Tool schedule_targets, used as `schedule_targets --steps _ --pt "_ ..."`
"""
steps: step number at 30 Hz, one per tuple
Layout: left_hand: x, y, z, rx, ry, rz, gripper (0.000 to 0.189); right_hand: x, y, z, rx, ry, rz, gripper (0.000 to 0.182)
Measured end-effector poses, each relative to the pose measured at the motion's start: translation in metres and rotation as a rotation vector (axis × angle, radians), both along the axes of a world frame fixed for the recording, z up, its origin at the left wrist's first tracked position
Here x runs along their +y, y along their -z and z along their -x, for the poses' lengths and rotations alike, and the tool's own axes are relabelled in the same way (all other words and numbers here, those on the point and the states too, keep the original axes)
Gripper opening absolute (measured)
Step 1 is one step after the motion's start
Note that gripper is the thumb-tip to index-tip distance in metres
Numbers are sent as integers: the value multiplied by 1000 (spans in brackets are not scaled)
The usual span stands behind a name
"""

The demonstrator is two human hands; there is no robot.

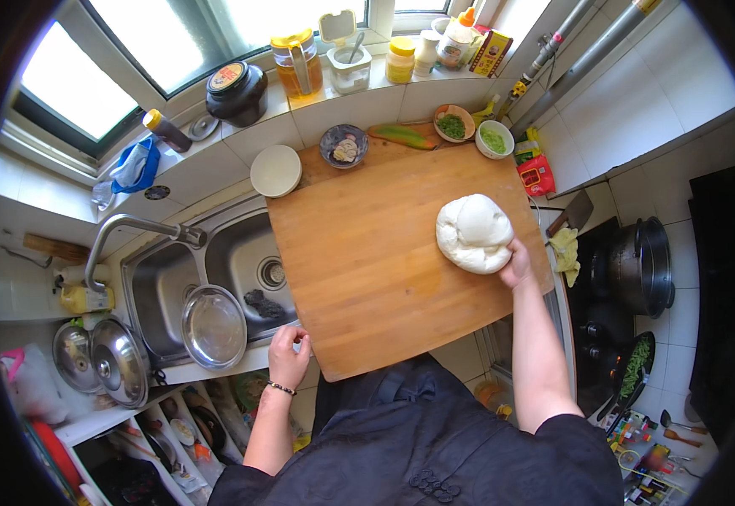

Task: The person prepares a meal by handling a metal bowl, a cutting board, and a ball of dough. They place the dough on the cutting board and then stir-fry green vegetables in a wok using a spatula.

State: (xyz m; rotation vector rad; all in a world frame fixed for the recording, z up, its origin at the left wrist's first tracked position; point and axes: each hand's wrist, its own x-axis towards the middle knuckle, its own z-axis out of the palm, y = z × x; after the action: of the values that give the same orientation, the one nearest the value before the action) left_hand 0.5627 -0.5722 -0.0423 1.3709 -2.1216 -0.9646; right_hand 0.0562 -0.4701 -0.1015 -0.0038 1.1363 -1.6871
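Observation:
A large lump of white dough (474, 233) rests near the right side of a wooden board (367, 265). My right hand (518, 264) holds the dough's lower right edge; part of the fingers is hidden by the dough. At the board's lower left edge is my left hand (289, 355), its fingers curled close to the corner; whether it grips anything cannot be told. Along the far edge stand a white bowl (276, 171), a dark bowl with sliced pieces (343, 146), a green and orange vegetable (401, 135), and two small bowls of chopped greens (454, 124) (495, 140).
Left of the board lie a double steel sink (223, 253) with a faucet (133, 221) and a round metal tray (214, 327) on its rim. At right are a cleaver (571, 212), a yellow cloth (565, 255), a large pot (643, 267) and a pan of greens (634, 365). Jars line the windowsill.

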Motion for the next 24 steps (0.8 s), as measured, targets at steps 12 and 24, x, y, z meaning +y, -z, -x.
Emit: schedule_targets --steps 12,24 --pt "-14 -15 38 11 111 84 8 36 -45 -200 144 -223 -416 23" --pt "-2 -28 55 89 117 24 6 32 -68 -160 1214 -254 -175 25"
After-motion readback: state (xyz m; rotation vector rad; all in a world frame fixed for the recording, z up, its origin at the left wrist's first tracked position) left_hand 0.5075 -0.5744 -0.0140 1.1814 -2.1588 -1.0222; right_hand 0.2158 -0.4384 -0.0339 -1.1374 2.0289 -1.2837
